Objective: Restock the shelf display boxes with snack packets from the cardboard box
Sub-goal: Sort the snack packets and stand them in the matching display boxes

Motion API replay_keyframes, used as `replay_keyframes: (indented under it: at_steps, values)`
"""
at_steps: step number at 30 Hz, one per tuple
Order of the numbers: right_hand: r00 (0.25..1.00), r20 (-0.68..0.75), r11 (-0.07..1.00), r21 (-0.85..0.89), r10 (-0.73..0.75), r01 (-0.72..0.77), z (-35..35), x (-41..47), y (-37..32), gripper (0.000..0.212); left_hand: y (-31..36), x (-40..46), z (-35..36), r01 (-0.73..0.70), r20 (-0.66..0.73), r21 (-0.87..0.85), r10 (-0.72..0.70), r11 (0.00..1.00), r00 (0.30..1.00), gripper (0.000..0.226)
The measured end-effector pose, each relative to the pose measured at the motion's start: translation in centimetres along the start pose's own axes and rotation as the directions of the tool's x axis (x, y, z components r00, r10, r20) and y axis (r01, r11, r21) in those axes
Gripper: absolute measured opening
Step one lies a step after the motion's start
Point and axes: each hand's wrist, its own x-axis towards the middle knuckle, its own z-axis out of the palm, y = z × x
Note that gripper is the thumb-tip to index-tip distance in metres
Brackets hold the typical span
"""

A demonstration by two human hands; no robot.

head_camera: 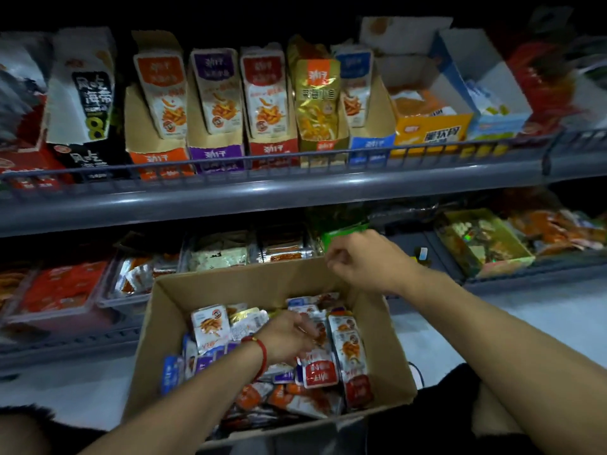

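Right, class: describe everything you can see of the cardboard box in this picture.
The cardboard box is plain brown corrugated card, open at the top, with its walls upright. It sits low in front of the lower shelf, seemingly on the person's lap. Inside lies a loose heap of small snack packets in white, red, orange, purple and blue. The left hand, with a red bracelet at its wrist, reaches in among the packets. The right hand hovers curled above the box's far right corner.

A red bracelet (261,351) circles the wrist.
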Motion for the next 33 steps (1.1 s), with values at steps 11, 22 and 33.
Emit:
replay_keyframes:
  at_steps: [11,22,33]
  values:
    - [0.999,0.002,0.995,0.085,0.05,-0.05,-1.2,0.9,2.0,0.018,3.1,6.3,7.2,0.05,-0.205,0.31,0.016,0.949,0.979,0.048]
    - [0.986,0.161,0.971,0.237,-0.05,0.01,-1.2,0.3,4.8,0.016,3.7,-2.2,-3.3,0.01,-0.025,-0.633,-0.033,0.774,0.999,0.025]
    - [0.993,0.071,0.519,0.855,-0.094,-0.012,-4.0,-0.6,1.0,0.029,4.4,-9.0,-8.4,-0.244,-0.221,-0.882,0.103,0.403,0.97,0.044]
